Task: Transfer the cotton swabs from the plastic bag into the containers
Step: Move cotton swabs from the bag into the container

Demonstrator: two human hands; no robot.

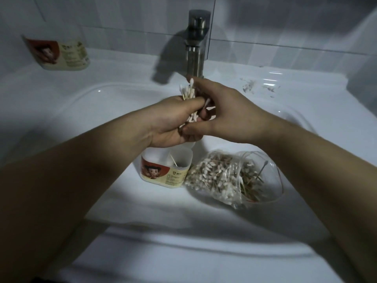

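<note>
**Left hand** [171, 121]: held over the sink [98, 111]. The fingers are curled round a bundle of cotton swabs [187, 91], gripping it at about mid-length.

**Right hand** [230, 113]: touching the left hand. Thumb and fingers pinch the same bundle from the right side.

**Bundle of cotton swabs:** long axis near upright, leaning slightly away from the person. The upper tips stand clear of the fingers, in front of the faucet [196, 48]. The lower tips are mostly hidden between the palms.

**Container** [163, 172]: open and upright in the basin, just below the left hand. One swab leans inside.

**Plastic bag** [234, 176]: lying just beside the container on its right, under the right forearm. It holds many swabs.

**Second container** [61, 54]: tilted on the ledge at far left, well apart.

**Note:** the open mouth lies below the bundle's lower end and toward the person, with the left hand nearer to it. Lowering the bundle end-first along its own axis looks sufficient.
</note>
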